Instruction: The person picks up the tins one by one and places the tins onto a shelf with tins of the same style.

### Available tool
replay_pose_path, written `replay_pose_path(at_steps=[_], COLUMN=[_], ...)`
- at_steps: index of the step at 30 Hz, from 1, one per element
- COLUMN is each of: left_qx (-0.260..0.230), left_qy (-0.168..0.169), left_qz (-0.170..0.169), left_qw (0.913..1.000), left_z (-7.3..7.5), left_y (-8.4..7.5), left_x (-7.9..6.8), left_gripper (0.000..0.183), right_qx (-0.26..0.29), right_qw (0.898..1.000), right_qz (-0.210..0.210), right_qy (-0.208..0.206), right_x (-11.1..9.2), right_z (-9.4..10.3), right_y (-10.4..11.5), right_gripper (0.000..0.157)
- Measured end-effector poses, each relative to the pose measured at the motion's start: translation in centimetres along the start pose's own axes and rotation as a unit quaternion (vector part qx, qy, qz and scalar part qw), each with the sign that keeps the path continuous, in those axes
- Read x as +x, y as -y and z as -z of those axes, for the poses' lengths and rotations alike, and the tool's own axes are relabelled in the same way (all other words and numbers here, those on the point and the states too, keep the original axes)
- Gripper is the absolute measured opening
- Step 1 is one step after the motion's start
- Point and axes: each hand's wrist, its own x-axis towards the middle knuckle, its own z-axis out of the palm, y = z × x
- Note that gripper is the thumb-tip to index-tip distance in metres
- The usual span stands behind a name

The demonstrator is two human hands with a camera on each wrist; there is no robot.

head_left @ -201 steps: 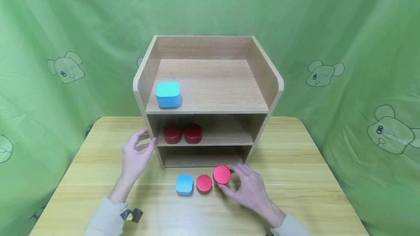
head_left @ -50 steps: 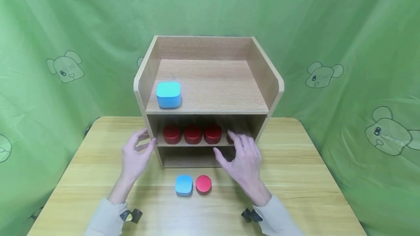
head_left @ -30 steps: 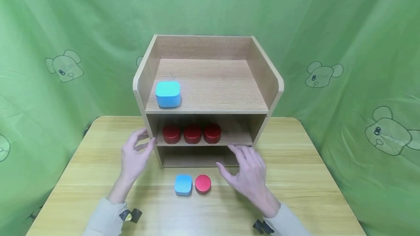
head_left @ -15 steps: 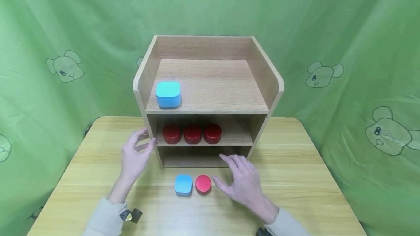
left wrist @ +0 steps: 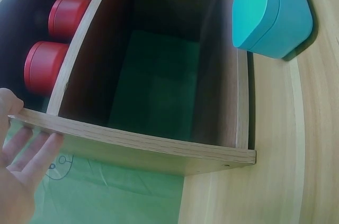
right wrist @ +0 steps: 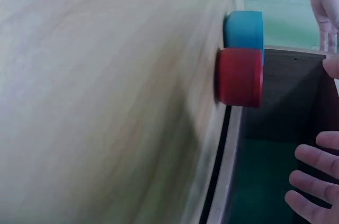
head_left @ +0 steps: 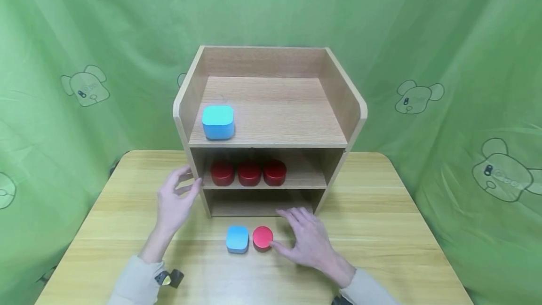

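Note:
A small wooden shelf unit (head_left: 271, 107) stands on the table. My left hand (head_left: 175, 201) holds its left side panel, the thumb on the front edge and fingers against the outer face in the left wrist view. In the middle compartment sit three round red tins (head_left: 249, 173) in a row. On the table in front are a blue rounded-square tin (head_left: 237, 239) and another round red tin (head_left: 262, 238), side by side. My right hand (head_left: 306, 241) hovers right of that red tin with spread fingers, its thumb near the tin's edge, holding nothing.
A larger-looking blue tin (head_left: 218, 122) sits at the front left of the unit's top shelf. The bottom compartment (head_left: 258, 204) lies behind the table tins. A green curtain (head_left: 271, 4) hangs behind and around the wooden table (head_left: 381, 229).
A third red tin now stands in the middle compartment, moved there from the table by my right hand. That hand has since drawn back down and left towards the remaining red tin. Left hand unchanged.

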Motion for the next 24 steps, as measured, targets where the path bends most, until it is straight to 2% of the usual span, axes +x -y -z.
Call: replay_pose_path(at_steps=[8,16,24], left_qx=[0.002,0.002,0.001], left_qy=[0.004,0.003,0.002], left_qz=[0.007,0.014,0.011], left_qw=[1.0000,0.9999,0.9999], left_z=[0.0,0.0,0.0], left_y=[0.0,-0.1,-0.1], left_x=[0.0,0.0,0.0], left_gripper=[0.041,0.041,0.041], right_qx=[0.000,0.011,0.050], right_qw=[0.996,0.990,0.979], right_qz=[-0.023,-0.041,-0.081], right_qy=[0.086,0.133,0.180], right_x=[-0.7,-0.7,-0.5], right_z=[-1.0,-1.9,-2.3], right_y=[0.1,0.2,0.0], right_gripper=[0.074,0.076,0.076])
